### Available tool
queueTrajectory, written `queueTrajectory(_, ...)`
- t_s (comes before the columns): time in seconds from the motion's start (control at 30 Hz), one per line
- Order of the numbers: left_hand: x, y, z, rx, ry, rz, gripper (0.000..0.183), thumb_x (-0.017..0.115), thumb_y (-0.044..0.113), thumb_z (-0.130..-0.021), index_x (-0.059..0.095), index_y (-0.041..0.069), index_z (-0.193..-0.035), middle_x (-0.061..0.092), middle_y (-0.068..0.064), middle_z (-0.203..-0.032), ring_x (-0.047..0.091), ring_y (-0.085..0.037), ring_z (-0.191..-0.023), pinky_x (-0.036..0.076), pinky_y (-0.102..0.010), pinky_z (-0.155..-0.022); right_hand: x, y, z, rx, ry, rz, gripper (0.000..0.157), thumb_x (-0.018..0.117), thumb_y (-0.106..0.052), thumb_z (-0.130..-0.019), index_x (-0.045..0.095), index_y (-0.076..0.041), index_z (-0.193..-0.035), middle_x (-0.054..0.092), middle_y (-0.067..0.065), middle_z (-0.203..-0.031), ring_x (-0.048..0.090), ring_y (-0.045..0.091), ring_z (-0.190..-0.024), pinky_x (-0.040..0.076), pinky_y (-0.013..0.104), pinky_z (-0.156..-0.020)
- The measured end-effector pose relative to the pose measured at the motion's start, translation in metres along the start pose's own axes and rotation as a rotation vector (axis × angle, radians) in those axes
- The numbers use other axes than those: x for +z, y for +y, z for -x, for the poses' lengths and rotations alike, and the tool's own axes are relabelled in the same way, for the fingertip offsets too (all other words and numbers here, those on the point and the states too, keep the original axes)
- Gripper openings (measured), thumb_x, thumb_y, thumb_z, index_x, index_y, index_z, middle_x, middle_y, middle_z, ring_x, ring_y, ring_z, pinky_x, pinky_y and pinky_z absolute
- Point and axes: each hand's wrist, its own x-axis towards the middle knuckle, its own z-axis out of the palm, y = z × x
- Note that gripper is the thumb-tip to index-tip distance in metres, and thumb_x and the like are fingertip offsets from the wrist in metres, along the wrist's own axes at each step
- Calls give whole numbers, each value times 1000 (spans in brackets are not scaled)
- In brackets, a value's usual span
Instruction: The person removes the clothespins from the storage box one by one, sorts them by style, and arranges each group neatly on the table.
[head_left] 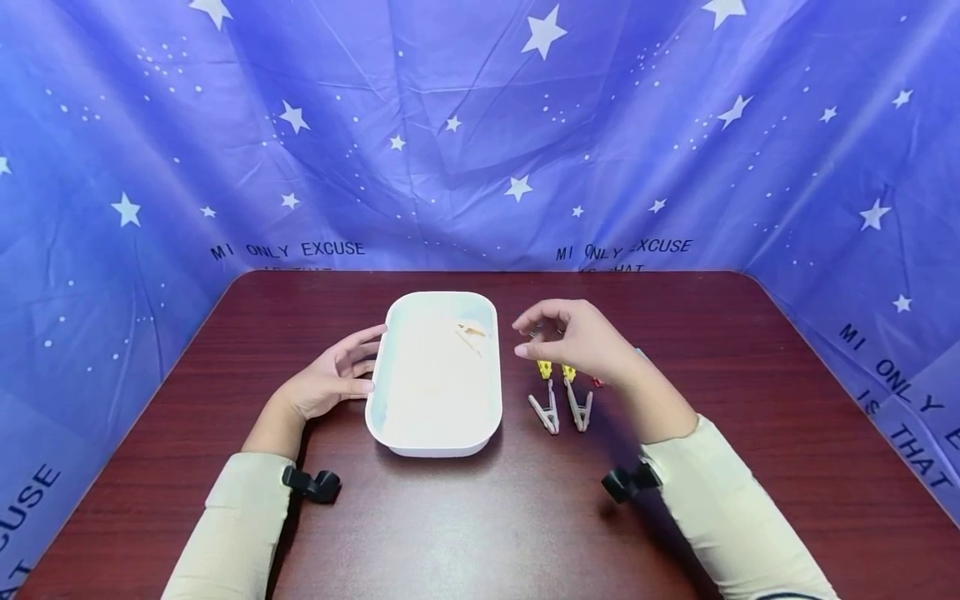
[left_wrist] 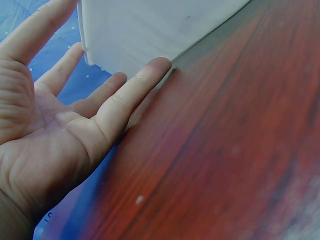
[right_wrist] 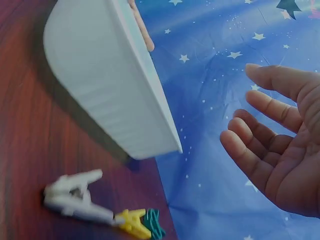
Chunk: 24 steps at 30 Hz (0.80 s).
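Note:
A white plastic basin (head_left: 435, 392) stands on the table, left of middle. Inside, near its right wall, lie a small tan clip (head_left: 472, 330) and a pale one (head_left: 469, 342). Spread fingers of my left hand (head_left: 330, 383) touch the basin's left side, thumb near the front. My right hand (head_left: 581, 337) hovers right of the basin, fingers loosely bent with nothing between them. Below it, two grey clothespins (head_left: 544, 408) lie on the tabletop, each beside a yellow clip (head_left: 545, 369). The right wrist view shows a dark green clip (right_wrist: 154, 224) beyond a yellow one.
Bits of a red thing (head_left: 597, 382) and a blue thing (head_left: 641, 353) peek out by the right forearm, which hides the rest. A blue star-printed curtain (head_left: 450, 167) hangs around the dark red wooden table (head_left: 450, 525).

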Motion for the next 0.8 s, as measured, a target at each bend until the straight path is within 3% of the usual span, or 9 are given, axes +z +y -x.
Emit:
queueTrajectory(0.2,1,1,0,-5,4,3,88,68,-11,-83,21,9,-155,33,-16,-148,49,-25,-125,52,-42,-90,10,-11,-27,15,3,-15,31,80,-14,-80,71,-5,-108,69,5,-91,63,19,-83,51,31,-68)
queueTrajectory(0.6,-1,-1,-1,11,-14,3,86,65,-12,-84,21,8,-155,29,-22,-151,47,-27,-127,51,-41,-91,34,-14,-82,71,-21,0,30,78,-15,-83,71,-7,-111,66,11,-111,60,21,-101,50,36,-86)
queueTrajectory(0.8,0,1,-1,3,-7,-1,88,68,-9,-84,21,9,-155,27,-24,-150,50,-27,-124,53,-42,-89,47,-8,-107,187,-84,-66,34,75,-14,-86,68,-3,-117,64,11,-115,59,22,-104,54,37,-83)
